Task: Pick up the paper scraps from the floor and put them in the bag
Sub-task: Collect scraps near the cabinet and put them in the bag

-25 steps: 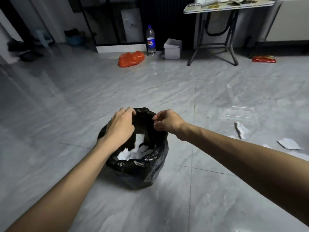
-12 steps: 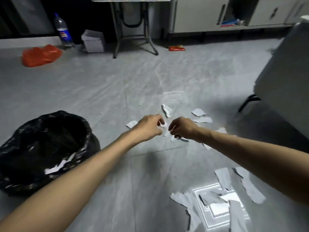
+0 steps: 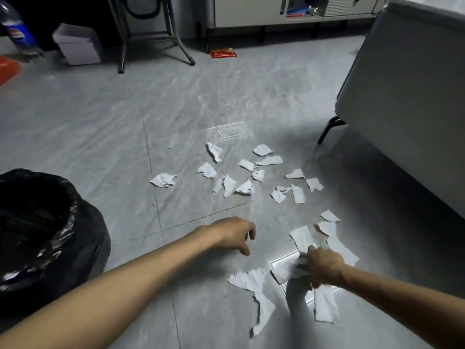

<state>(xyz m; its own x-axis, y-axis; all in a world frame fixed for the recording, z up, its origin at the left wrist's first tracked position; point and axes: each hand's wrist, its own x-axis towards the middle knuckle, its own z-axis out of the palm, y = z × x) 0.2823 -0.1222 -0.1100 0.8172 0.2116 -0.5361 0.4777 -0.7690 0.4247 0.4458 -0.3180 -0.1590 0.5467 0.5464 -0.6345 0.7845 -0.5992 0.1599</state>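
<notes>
Several torn white paper scraps (image 3: 230,185) lie scattered on the grey floor ahead, and larger ones (image 3: 254,283) lie close to me. The black bag (image 3: 50,238) stands open at the left edge, with a few white scraps showing at its rim. My right hand (image 3: 323,265) is down among the near scraps, fingers closed around a bunch of them. My left hand (image 3: 234,234) hovers just above bare floor between the bag and the scraps, fingers curled downward and holding nothing I can see.
A grey sofa or chair (image 3: 407,102) on a dark leg fills the right side. Far back stand folding table legs (image 3: 153,39), a white box (image 3: 78,45), a cola bottle (image 3: 17,31), a red snack packet (image 3: 223,53), and an orange bag (image 3: 7,71).
The view swung right from the bag toward the scraps. Both hands left the bag's rim; the right hand dropped onto the near scraps and closed on them, the left pulled back.
</notes>
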